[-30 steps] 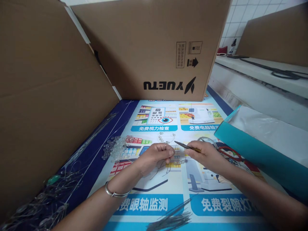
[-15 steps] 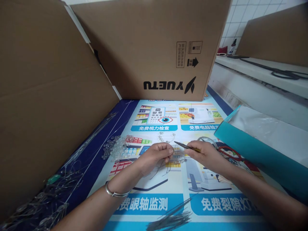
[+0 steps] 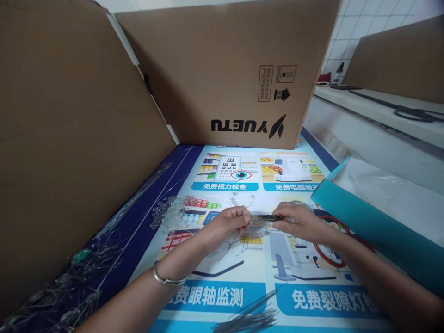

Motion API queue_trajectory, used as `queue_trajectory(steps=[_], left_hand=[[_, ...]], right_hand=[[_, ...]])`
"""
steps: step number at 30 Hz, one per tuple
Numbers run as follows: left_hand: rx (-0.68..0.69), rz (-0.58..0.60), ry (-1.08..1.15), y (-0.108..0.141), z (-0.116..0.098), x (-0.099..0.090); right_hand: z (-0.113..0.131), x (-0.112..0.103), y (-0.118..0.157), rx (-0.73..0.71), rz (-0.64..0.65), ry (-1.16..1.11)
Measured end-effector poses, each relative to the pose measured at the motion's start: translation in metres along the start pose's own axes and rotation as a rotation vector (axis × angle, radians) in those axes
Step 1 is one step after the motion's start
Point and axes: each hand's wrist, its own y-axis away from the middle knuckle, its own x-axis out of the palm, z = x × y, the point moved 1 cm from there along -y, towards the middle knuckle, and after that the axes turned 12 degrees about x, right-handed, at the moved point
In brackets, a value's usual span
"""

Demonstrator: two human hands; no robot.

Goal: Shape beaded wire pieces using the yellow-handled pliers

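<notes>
My left hand (image 3: 229, 225) is closed in a pinch on a thin wire, whose loose ends hang below the fingers. Clear beads on a strand (image 3: 257, 234) lie just under the gap between my hands. My right hand (image 3: 296, 221) is wrapped round a pair of pliers (image 3: 266, 218). Their dark jaws point left and meet the fingertips of my left hand; whether they grip the wire is too small to tell. Beyond the hands lie a few more clear beads (image 3: 236, 199) on a wire. A heap of clear beads (image 3: 169, 213) sits to the left.
A bundle of cut dark wires (image 3: 248, 319) lies at the front. Clear beaded strands (image 3: 76, 286) spread along the left. Cardboard panels (image 3: 215, 74) stand at the left and back. On the right is a teal box (image 3: 374, 222) with plastic inside, near a red ring-shaped item (image 3: 324, 256).
The pliers have swung level and moved down-left, so their jaws now reach my left fingertips. My left hand keeps its pinch. The whole view has shifted slightly.
</notes>
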Motion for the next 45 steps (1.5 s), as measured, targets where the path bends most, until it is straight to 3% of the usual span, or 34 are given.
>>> queue_trajectory(steps=[4,8,11,13,18,21,29,40,45], left_hand=[[0.047,-0.078,-0.063,-0.002,0.003,-0.002],[0.062,-0.135,-0.008,-0.003,0.005,-0.005],[0.044,-0.127,0.058,-0.003,0.003,-0.005],[0.033,-0.121,0.09,-0.002,0.002,-0.003],[0.025,-0.072,0.113,-0.001,0.001,-0.001],[0.016,-0.04,0.118,-0.001,0.002,0.0],[-0.009,-0.039,0.071,0.0,0.002,0.001],[-0.02,-0.03,0.035,0.001,0.002,0.003],[-0.026,-0.011,0.104,0.002,0.002,0.004]], right_hand=[[-0.004,0.004,-0.002,0.025,-0.077,0.049],[-0.003,0.0,-0.001,0.084,0.001,-0.139],[-0.007,-0.002,-0.002,0.188,-0.038,-0.236],[-0.01,0.0,-0.003,0.191,-0.112,-0.168],[-0.01,0.01,-0.002,-0.05,-0.202,0.142],[-0.006,0.011,0.002,-0.123,-0.236,0.239],[0.013,0.005,0.01,-0.058,-0.294,0.439],[0.025,-0.005,0.014,0.006,-0.205,0.517],[0.023,-0.01,0.012,-0.049,-0.126,0.48]])
